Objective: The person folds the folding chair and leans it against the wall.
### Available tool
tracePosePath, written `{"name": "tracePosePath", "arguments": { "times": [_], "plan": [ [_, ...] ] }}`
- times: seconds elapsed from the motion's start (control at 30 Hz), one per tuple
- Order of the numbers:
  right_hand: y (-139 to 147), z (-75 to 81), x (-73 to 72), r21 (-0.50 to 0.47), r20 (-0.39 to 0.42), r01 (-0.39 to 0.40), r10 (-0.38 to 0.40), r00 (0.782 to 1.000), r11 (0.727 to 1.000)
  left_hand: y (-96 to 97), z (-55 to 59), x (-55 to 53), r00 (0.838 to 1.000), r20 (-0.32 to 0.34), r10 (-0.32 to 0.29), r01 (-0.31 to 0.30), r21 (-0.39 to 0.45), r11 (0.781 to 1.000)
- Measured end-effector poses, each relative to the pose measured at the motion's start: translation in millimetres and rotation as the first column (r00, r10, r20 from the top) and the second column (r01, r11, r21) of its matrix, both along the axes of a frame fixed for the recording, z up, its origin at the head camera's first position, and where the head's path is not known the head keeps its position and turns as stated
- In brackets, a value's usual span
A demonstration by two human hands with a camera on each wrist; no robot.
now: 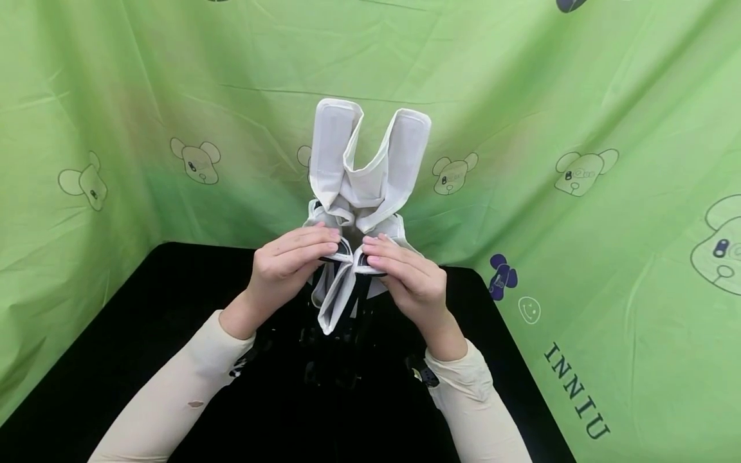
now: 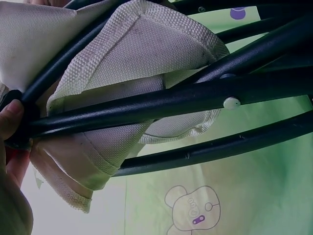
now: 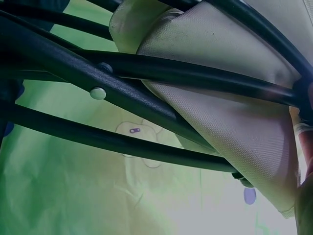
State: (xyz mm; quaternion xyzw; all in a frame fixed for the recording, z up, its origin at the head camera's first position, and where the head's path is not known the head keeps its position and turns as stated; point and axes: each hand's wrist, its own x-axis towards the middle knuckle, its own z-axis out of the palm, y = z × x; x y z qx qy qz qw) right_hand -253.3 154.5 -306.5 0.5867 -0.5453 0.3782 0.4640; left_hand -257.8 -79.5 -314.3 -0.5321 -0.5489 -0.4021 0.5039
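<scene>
In the middle of the head view, over the black tabletop [image 1: 116, 334], you have a folding frame [image 2: 146, 106] of dark tubes dressed in pale fabric [image 1: 368, 184]. Your left hand [image 1: 289, 260] and right hand [image 1: 415, 280] sit on either side of it, just apart. The fingers of each are bent over a dark corner of the frame and hold it together with the fabric's edge; in the left wrist view your thumb presses on a dark end piece [image 2: 19, 120]. The right wrist view cuts most of that hand off, so its thumb can't be made out there.

Beyond your hands two flaps of fabric stand up with a dip between them, and a narrow fold hangs down between your wrists. The tubes cross one another, with a pale rivet [image 2: 231, 103] near the crossing. How the frame's lower end meets the tabletop is lost in the black. Pale sleeves [image 1: 173, 392] cover your forearms, and a green curtain [image 1: 608, 96] printed with bear heads rises behind and beside everything.
</scene>
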Motion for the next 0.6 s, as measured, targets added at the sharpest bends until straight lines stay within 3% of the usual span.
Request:
{"name": "tracePosePath", "arguments": {
  "times": [0.27,0.6],
  "plan": [
    [0,1.5,0.7,0.019,0.028,-0.023,0.023,0.999,1.0,1.4,1.5,1.1,0.999,0.031,-0.043,0.042,0.002,0.999],
    [-1,2.6,-2.4,0.04,0.097,-0.091,0.086,0.991,0.995,-1.6,-2.7,-9.5,0.985,0.106,-0.139,0.141,-0.011,0.99]
  ]
}}
